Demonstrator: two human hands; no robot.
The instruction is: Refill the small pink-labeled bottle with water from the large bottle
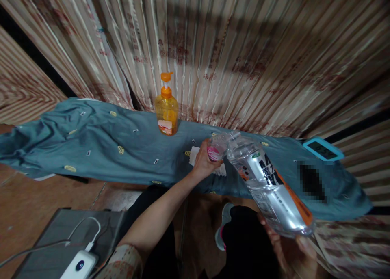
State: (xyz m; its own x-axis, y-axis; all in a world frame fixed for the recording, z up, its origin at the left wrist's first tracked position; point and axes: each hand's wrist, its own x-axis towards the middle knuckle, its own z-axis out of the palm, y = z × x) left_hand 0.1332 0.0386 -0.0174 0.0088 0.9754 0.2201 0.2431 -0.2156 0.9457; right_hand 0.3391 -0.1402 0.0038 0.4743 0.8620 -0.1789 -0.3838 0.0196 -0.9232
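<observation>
My left hand [201, 163] is closed around a small clear plastic container [215, 150] with a pink label. A large clear bottle [274, 185] with a silver, black and orange label lies tilted across the view, its neck down at the small container's mouth. At the bottle's base, my right hand [292, 250] grips it from below, with some fingers hidden. Whether liquid is flowing, I cannot tell. Beneath my left hand lies a white cloth or paper [219, 170] on the teal patterned cloth [137, 149]. An orange pump bottle [166, 108] stands upright farther back.
A blue-framed digital clock [323, 149] rests toward the right end of the cloth, near a dark pixelated patch. Striped curtain [195, 59] hangs behind. A white power bank [79, 266] with a cable lies on a grey surface [51, 234] at lower left.
</observation>
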